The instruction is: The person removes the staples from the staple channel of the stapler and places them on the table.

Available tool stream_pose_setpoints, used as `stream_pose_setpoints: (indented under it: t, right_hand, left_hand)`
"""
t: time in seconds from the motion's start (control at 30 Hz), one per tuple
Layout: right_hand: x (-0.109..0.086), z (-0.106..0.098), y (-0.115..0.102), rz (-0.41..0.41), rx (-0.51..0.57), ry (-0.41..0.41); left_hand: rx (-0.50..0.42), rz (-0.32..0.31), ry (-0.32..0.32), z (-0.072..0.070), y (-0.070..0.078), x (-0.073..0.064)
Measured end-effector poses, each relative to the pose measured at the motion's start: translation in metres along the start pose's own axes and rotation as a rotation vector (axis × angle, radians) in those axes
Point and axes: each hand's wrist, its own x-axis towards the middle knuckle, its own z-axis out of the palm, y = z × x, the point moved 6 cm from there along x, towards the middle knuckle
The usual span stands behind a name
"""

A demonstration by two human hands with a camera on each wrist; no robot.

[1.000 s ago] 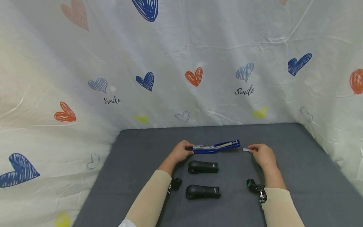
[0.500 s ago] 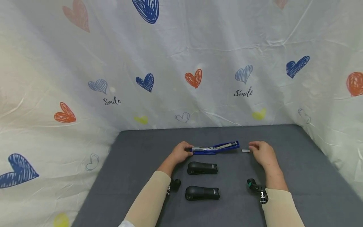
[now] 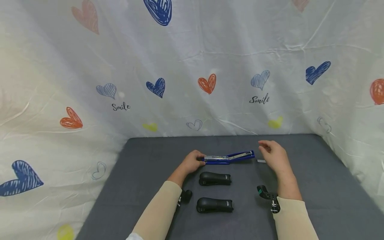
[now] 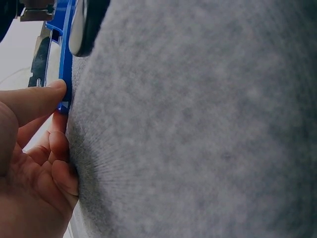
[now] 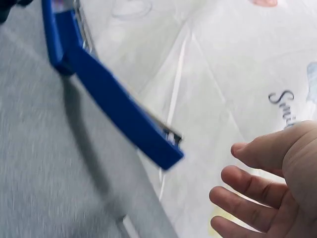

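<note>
On your grey cloth-covered bench (image 3: 156, 160), your left hand (image 3: 190, 162) pinches an opened blue stapler (image 3: 217, 162); your right hand (image 3: 277, 159), fingers (image 5: 253, 187) parted and empty, hovers near a flat silver strip (image 3: 261, 161).

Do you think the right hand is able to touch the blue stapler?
Probably yes: the right hand is empty and close to the blue stapler, with nothing visible between them in the right wrist view.

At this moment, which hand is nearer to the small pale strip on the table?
Right. The right hand is just beside the pale strip, not holding it. The left hand grips the far end of the blue stapler, whose length lies between it and the strip.
</note>
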Motion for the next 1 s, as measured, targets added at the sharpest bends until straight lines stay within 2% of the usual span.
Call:
stream_pose_setpoints:
  t: [0.13,0.43,0.6,0.8,1.0]
  right_hand:
    - [0.004,0.004,-0.014,-0.025,0.053,0.006]
    - [0.015,0.031,-0.041,-0.073,0.079,-0.057]
    - [0.021,0.056,-0.055,-0.110,0.067,-0.120]
    - [0.026,0.083,-0.076,-0.147,0.072,-0.218]
    - [0.032,0.108,-0.091,-0.229,0.067,-0.306]
  left_hand:
    - [0.026,0.035,0.013,-0.003,0.002,-0.001]
    - [0.015,-0.009,-0.006,-0.001,0.000,0.000]
    - [0.005,-0.028,-0.003,-0.001,-0.002,-0.002]
    - [0.030,-0.003,-0.010,0.000,-0.001,-0.001]
    - [0.012,0.000,-0.009,-0.001,-0.001,0.001]
